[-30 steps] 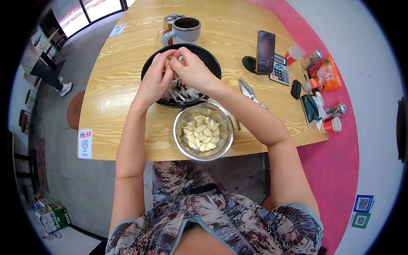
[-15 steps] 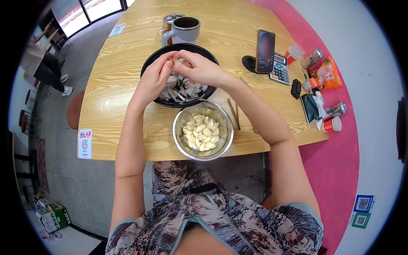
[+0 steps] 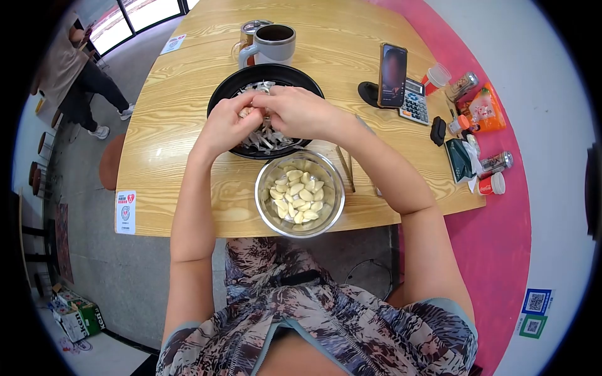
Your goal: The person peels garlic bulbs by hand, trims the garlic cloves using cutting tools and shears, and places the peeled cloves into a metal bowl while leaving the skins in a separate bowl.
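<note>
Both hands are together over a black bowl (image 3: 216, 103) that holds papery garlic skins (image 3: 266, 139). My left hand (image 3: 227, 125) is closed around a head of garlic (image 3: 246, 113), which is mostly hidden by the fingers. My right hand (image 3: 301, 113) has its fingers bent in against the same garlic, their tips partly out of sight. Nearer to me, touching or almost touching the black bowl, stands a steel bowl (image 3: 335, 210) with many peeled garlic cloves (image 3: 298, 193) in it.
Behind the black bowl are a grey mug (image 3: 276, 45) and a lidded glass jar (image 3: 254, 28). To the right stand a phone (image 3: 392, 75) on a stand, a calculator (image 3: 414, 103) and a paper cup (image 3: 492, 184). Chopsticks (image 3: 345, 168) lie beside the steel bowl. Another person (image 3: 81, 75) is at the left.
My fingers have shifted around the garlic, and the right hand has turned and lowered slightly. The person at the left has come closer. The bowls stay in place.
</note>
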### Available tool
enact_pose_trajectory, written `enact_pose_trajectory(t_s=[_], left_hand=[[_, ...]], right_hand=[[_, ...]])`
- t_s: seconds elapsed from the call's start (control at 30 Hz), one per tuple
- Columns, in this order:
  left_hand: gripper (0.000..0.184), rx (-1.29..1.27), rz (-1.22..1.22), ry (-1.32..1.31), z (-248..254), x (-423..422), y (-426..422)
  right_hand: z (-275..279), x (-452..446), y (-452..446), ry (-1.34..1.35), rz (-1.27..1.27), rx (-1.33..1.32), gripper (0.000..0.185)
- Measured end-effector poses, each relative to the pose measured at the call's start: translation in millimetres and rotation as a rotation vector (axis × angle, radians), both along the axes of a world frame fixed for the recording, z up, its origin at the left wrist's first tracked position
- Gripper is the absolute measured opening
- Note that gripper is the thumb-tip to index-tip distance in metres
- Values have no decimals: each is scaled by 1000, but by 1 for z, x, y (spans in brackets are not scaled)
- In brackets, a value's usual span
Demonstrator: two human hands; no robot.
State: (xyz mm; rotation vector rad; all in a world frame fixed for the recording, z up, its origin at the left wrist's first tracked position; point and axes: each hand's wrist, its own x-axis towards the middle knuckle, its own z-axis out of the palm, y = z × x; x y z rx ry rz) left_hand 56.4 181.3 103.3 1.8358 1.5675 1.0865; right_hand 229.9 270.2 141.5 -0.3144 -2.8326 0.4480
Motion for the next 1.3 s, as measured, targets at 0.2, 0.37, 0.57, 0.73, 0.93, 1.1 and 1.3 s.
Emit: enact_pose_trajectory(t_s=[0.2,0.37,0.57,0.73,0.93,1.1,1.3], left_hand=[[29,132,10,-106,1,7,0],[33,70,64,-114,9,6,-5],[33,106,38,-217,12,5,-8],[31,117,-2,-260,10,2,-7],[29,114,85,-401,15,-13,-12],[27,30,72,30,2,-4,-5],[35,71,85,181,0,-8,-7]], right_hand=[[7,2,0,-37,-161,-54,33],[9,4,4,16,-148,-50,31],[4,6,12,48,-167,-48,28],[4,7,17,89,-148,-45,27],[9,22,30,110,-279,-171,26],[0,11,23,188,-238,-408,29],[-1,1,19,98,-183,-790,30]])
